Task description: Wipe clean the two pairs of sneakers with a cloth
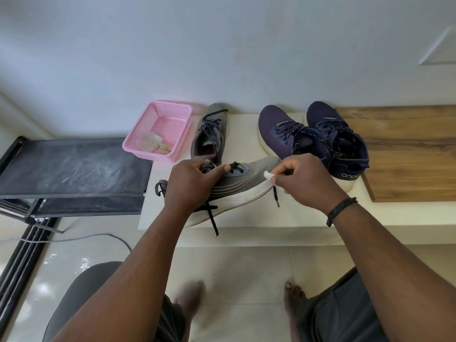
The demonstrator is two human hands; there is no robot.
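My left hand (191, 183) grips a grey sneaker (243, 186) by its collar and tongue, tilting it so the white sole faces me. My right hand (303, 180) pinches a small white cloth (267, 174) against the sneaker's side near the toe. The other grey sneaker (212, 134) stands behind it on the white ledge (246, 114). A pair of navy sneakers (313, 137) sits to the right on the same ledge.
A pink plastic basket (172, 112) holding a crumpled cloth (153, 143) stands at the ledge's left end. A dusty black rack (74, 166) is to the left, a wooden board (407, 154) to the right. My knees and bare feet are on the tiled floor below.
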